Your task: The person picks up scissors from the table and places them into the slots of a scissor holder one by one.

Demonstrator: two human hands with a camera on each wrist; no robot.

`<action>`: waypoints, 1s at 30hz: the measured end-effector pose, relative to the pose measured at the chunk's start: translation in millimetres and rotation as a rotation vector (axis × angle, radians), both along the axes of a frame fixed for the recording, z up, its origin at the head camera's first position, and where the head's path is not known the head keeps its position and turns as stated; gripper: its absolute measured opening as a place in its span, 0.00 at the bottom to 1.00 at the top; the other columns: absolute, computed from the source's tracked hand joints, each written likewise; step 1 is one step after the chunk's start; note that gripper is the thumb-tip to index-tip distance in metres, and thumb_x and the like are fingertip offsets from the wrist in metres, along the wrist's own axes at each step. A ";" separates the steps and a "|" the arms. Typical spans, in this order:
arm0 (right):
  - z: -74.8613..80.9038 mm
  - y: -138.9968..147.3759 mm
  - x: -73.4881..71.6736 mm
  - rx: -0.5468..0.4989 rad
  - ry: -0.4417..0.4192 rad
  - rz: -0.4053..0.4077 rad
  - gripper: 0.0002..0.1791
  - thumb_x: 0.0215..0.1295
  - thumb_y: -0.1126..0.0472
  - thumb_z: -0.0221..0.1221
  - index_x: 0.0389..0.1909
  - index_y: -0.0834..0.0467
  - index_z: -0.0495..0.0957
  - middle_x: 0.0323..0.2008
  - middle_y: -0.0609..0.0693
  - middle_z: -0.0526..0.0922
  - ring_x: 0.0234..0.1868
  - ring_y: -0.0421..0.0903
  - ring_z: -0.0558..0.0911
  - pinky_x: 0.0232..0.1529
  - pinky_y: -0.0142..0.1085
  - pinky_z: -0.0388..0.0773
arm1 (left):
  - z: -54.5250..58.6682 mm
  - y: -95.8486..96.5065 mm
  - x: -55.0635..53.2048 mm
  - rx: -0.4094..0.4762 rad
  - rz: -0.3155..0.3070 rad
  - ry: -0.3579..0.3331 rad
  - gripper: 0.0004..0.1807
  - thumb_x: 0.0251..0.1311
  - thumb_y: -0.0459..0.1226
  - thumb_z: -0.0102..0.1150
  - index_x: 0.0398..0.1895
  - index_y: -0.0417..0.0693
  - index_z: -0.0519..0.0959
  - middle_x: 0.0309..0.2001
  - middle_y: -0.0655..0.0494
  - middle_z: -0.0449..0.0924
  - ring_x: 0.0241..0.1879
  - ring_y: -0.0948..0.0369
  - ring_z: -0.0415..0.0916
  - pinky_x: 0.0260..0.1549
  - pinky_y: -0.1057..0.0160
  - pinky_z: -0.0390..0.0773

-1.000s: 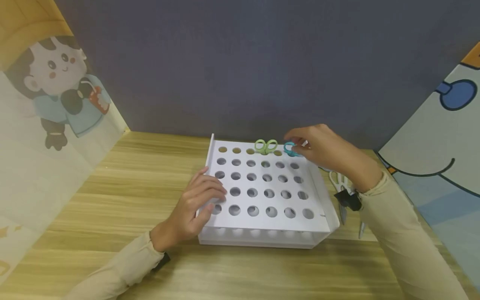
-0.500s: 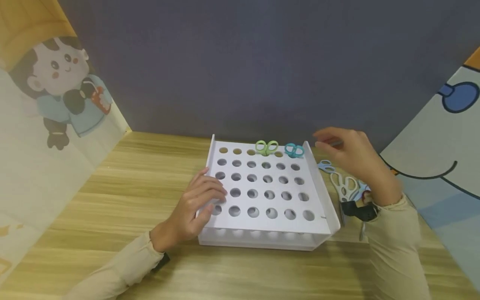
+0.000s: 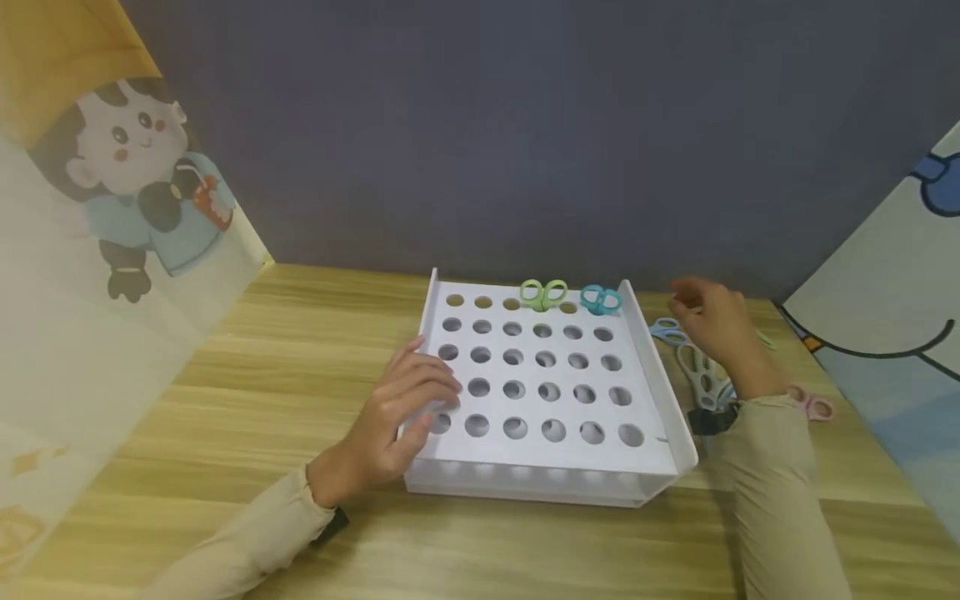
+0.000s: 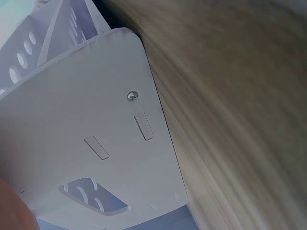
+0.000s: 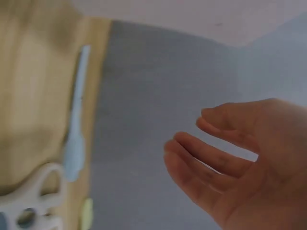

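A white rack (image 3: 525, 446) with rows of round holes stands on the wooden table. Green-handled scissors (image 3: 543, 295) and teal-handled scissors (image 3: 601, 299) stand in holes of its back row, handles up. My left hand (image 3: 393, 417) rests on the rack's left side, fingers over the top panel. To the right of the rack, my right hand (image 3: 720, 329) hovers above the table with loosely bent fingers and holds nothing. Beneath and beside it lie blue-handled scissors (image 3: 667, 331) and scissors with white handles (image 3: 699, 375).
Pink-handled scissors (image 3: 812, 405) lie right of the right forearm, partly covered by the sleeve. A small green tip (image 3: 766, 339) shows behind the right hand. A grey panel (image 3: 525, 142) rises behind the wooden table (image 3: 322, 333).
My right hand has let go of the teal-handled scissors in the back row and moved right and slightly down, over the loose scissors. My left hand stays on the rack.
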State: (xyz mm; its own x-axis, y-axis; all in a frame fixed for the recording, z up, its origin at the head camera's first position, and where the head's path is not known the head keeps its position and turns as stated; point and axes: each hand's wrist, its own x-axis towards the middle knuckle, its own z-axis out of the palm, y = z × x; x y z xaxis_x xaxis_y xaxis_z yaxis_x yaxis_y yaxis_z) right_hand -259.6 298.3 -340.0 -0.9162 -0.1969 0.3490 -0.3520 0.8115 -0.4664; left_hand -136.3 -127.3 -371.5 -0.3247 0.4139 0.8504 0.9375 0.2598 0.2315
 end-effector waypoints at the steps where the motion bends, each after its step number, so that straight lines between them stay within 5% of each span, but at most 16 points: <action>1: -5.1 1.7 -3.2 0.001 -0.008 -0.003 0.16 0.68 0.66 0.54 0.53 0.70 0.76 0.44 0.72 0.82 0.42 0.71 0.83 0.46 0.63 0.76 | 0.3 -0.6 0.4 0.002 0.002 0.002 0.21 0.69 0.41 0.35 0.35 0.40 0.80 0.40 0.48 0.82 0.47 0.50 0.76 0.66 0.35 0.56; 7: -28.6 9.6 -13.4 0.029 -0.074 0.002 0.19 0.69 0.66 0.53 0.57 0.72 0.71 0.49 0.78 0.77 0.49 0.75 0.77 0.49 0.66 0.73 | 1.0 -2.1 1.1 -0.002 0.002 0.006 0.21 0.68 0.40 0.35 0.35 0.40 0.81 0.40 0.48 0.82 0.47 0.50 0.76 0.67 0.36 0.56; 14: -43.8 13.9 -18.0 0.122 -0.290 0.013 0.28 0.73 0.61 0.49 0.69 0.71 0.60 0.64 0.77 0.65 0.63 0.77 0.63 0.61 0.70 0.61 | -0.1 -1.7 0.7 -0.004 0.011 0.005 0.21 0.68 0.40 0.35 0.35 0.40 0.81 0.40 0.48 0.82 0.47 0.50 0.76 0.66 0.35 0.57; 22: -60.1 18.6 -21.7 0.163 -0.221 0.116 0.20 0.65 0.70 0.52 0.54 0.79 0.72 0.53 0.78 0.75 0.54 0.76 0.74 0.55 0.65 0.71 | -0.8 -1.5 0.1 -0.004 0.017 0.003 0.22 0.68 0.41 0.35 0.35 0.40 0.81 0.40 0.48 0.82 0.47 0.50 0.76 0.65 0.34 0.57; 30: -58.6 23.0 -20.1 0.209 -0.292 0.032 0.23 0.55 0.69 0.56 0.52 0.77 0.74 0.53 0.78 0.75 0.54 0.76 0.74 0.55 0.66 0.70 | -0.5 -1.5 0.3 -0.003 0.017 -0.002 0.22 0.69 0.41 0.35 0.34 0.40 0.80 0.39 0.48 0.82 0.47 0.50 0.76 0.66 0.36 0.57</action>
